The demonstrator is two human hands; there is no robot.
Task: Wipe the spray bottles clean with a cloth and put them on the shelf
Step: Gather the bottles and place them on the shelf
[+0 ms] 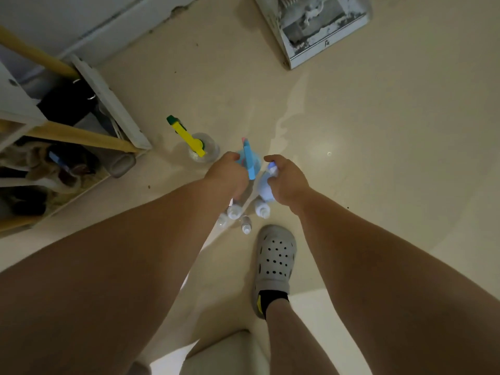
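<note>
The glossy cream tiled floor [351, 158] fills most of the head view. At the left stands a low white and pale-wood open shelf [81, 136], its compartments dark and cluttered; what lies inside is too dim to name. At the top lies one grey-white flat box with a black-and-white picture [319, 25]; a small mark is printed near its lower edge, too blurred to read. One grey perforated clog [274, 263] over a black sock stands on the floor below the hands.

Two spray bottles with coloured heads show. One clear round spray bottle with a yellow and green trigger head [197, 146] stands on the floor just beside the shelf's corner. The other, a clear spray bottle with a light blue trigger head [249, 161], is gripped by the left hand [230, 171], fingers curled round its neck. The right hand [288, 180] pinches a pale blue cloth [266, 188] bunched against that bottle. Below the hands, about four small clear bottles with white caps [244, 213] stand clustered on the floor; the arms partly hide them. No label is legible.
</note>
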